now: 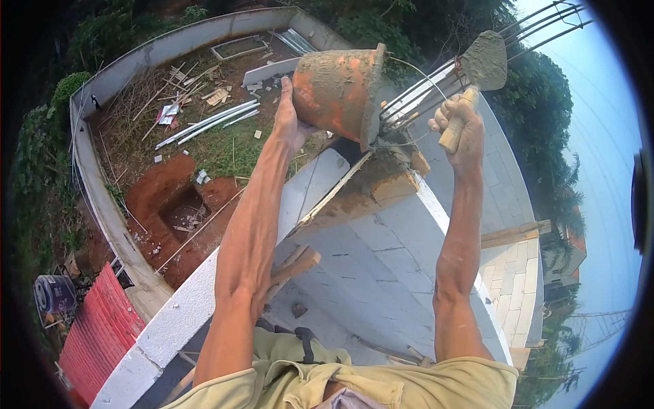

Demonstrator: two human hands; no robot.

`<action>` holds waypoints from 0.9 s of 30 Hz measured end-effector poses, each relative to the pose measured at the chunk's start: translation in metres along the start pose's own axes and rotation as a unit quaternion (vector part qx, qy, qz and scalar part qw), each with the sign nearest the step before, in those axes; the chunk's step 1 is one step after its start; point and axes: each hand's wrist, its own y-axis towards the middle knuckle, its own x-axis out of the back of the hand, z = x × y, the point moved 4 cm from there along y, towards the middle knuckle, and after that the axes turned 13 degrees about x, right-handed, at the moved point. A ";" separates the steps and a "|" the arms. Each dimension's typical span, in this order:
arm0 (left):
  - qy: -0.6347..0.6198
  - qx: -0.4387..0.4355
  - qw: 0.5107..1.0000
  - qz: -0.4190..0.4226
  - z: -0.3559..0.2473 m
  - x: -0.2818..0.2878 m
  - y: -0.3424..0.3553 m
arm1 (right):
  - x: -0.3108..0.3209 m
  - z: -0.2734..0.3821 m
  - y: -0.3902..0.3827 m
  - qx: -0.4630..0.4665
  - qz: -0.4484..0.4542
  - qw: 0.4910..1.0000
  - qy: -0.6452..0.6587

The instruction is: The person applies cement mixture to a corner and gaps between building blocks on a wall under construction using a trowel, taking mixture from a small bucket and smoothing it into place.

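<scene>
My left hand (pixel 291 119) grips the base of an orange, mortar-caked bucket (pixel 334 92), tipped on its side with its rim toward the right. In my right hand (pixel 462 126) is the wooden handle of a trowel (pixel 482 61), its blade raised and coated with grey mortar. The bucket's wire handle loops near my right fingers; whether they touch it I cannot tell. Below the bucket's rim is a mortar-smeared wooden formwork (pixel 381 184) at a wall corner, with steel rebar (pixel 531 41) projecting beyond it toward the upper right.
I am above white block walls (pixel 170 320); a timber brace (pixel 511 235) crosses at the right. Far below lie a dug pit (pixel 184 211), scattered pipes (pixel 204 126) and boards inside a boundary wall (pixel 95 157). A red corrugated sheet (pixel 99 327) and a dark drum (pixel 54 293) are lower left.
</scene>
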 end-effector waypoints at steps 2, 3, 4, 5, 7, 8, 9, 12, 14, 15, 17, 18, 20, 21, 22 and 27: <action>0.030 -0.007 0.999 -0.014 -0.001 0.001 0.000 | 0.002 -0.001 -0.011 0.008 -0.017 1.000 -0.007; 0.036 -0.006 0.999 -0.013 0.000 0.001 0.001 | 0.000 -0.001 -0.016 0.019 0.000 1.000 -0.002; 0.039 -0.007 0.999 -0.015 0.001 0.002 0.003 | 0.000 -0.003 -0.021 0.008 -0.010 1.000 -0.006; 0.032 0.000 0.999 -0.024 0.002 0.003 0.006 | -0.002 -0.003 -0.025 0.018 -0.009 1.000 -0.004; 0.026 -0.007 0.999 -0.027 0.005 0.007 0.013 | -0.005 -0.004 -0.030 0.015 0.001 1.000 -0.008; 0.032 -0.014 0.999 -0.031 0.007 0.010 0.017 | -0.005 -0.006 -0.031 0.004 0.001 1.000 -0.002; 0.030 -0.012 0.999 -0.038 0.008 0.012 0.020 | -0.007 -0.006 -0.032 0.010 0.013 1.000 0.007; 0.040 -0.055 0.997 -0.044 0.004 0.014 0.024 | -0.005 -0.008 -0.032 0.015 0.016 1.000 0.001; 0.072 -0.066 0.992 -0.083 0.003 0.010 0.019 | -0.002 -0.011 -0.034 0.003 0.005 1.000 0.007; 0.089 -0.072 0.988 -0.101 0.001 0.006 0.015 | -0.001 -0.011 -0.036 0.007 0.004 1.000 0.018; 0.102 -0.080 0.984 -0.123 -0.002 0.001 0.005 | 0.001 -0.011 -0.040 0.014 0.006 1.000 -0.001; 0.080 -0.085 0.989 -0.089 -0.004 -0.004 0.001 | 0.001 -0.010 -0.041 0.028 0.019 0.999 -0.012; 0.044 -0.114 0.991 -0.049 -0.009 -0.009 -0.003 | 0.001 -0.010 -0.043 0.020 0.028 0.999 -0.006; 0.038 -0.112 0.992 -0.047 -0.009 -0.010 -0.003 | -0.002 -0.009 -0.043 0.017 0.062 0.998 0.011; 0.053 -0.132 0.989 -0.051 -0.011 -0.010 -0.003 | -0.002 -0.009 -0.043 0.013 0.054 0.998 0.019; 0.075 -0.155 0.983 -0.064 -0.010 -0.012 0.006 | 0.002 -0.008 -0.042 0.015 0.024 1.000 -0.007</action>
